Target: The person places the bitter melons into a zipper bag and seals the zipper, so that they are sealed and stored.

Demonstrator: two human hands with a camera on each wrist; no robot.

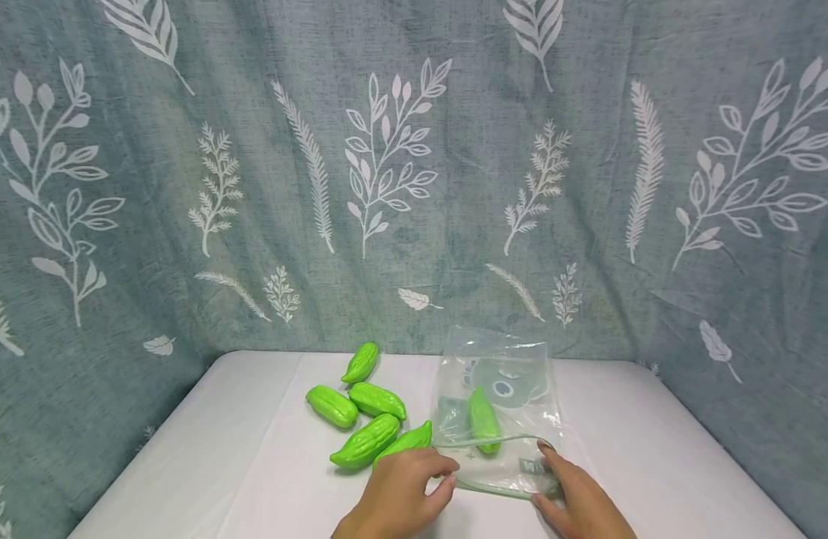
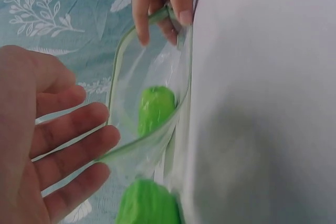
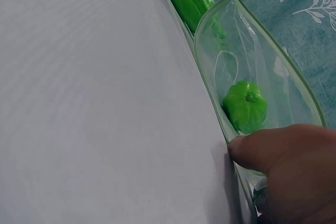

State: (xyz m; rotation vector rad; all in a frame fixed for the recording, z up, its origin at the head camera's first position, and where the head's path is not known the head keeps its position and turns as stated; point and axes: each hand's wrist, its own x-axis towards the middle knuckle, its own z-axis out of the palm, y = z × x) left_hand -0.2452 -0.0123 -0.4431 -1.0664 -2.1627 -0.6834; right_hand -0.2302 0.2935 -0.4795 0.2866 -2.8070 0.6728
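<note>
A clear zip bag [image 1: 454, 352] with a green-edged mouth lies on the table, its mouth gaping toward me. Inside it is one bright green bitter melon [image 1: 483, 419], its blunt end facing the opening in the right wrist view. My right hand [image 1: 579, 494] pinches the bag's mouth at the right side, thumb on the lower edge [image 3: 231, 145]. At the mouth's left corner is my left hand [image 1: 407, 490], fingers [image 2: 79, 129] loosely extended and holding nothing. A loose bitter melon [image 1: 409, 442] lies just beyond the left hand, which partly hides it.
Several more bitter melons [image 1: 365, 442] lie grouped on the white table [image 1: 272, 464], left of the bag. A leaf-patterned green-blue curtain [image 1: 414, 224] rises behind the table and along both sides.
</note>
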